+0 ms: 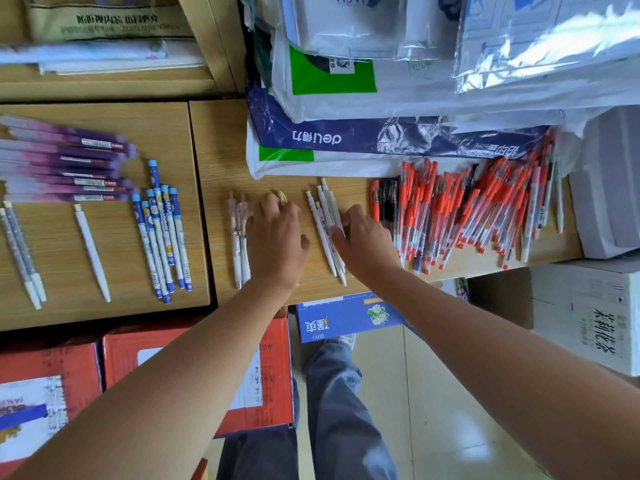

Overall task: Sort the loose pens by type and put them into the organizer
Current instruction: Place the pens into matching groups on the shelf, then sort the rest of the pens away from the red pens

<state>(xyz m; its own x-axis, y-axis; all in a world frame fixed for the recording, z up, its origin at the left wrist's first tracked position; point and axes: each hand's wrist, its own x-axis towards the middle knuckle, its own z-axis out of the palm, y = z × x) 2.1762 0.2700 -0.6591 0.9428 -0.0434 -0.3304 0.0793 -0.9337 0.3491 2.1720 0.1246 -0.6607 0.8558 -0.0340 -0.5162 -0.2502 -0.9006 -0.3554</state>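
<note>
Right hand (367, 240) rests loose-fingered on white pens (325, 226) lying near-to-far, tips nearward; left hand (277, 237) grip unclear.

The scene is brightly and evenly lit by soft light. Strong white glare is thrown off the plastic sleeves (540, 46) at upper right, and a pale sheen is seen on the floor tiles (460, 434). Only faint shadows are cast on the surface (221, 161). Straight edges are bowed by wide-angle distortion, and the purple pens (52, 157) at the left edge are smeared.
</note>
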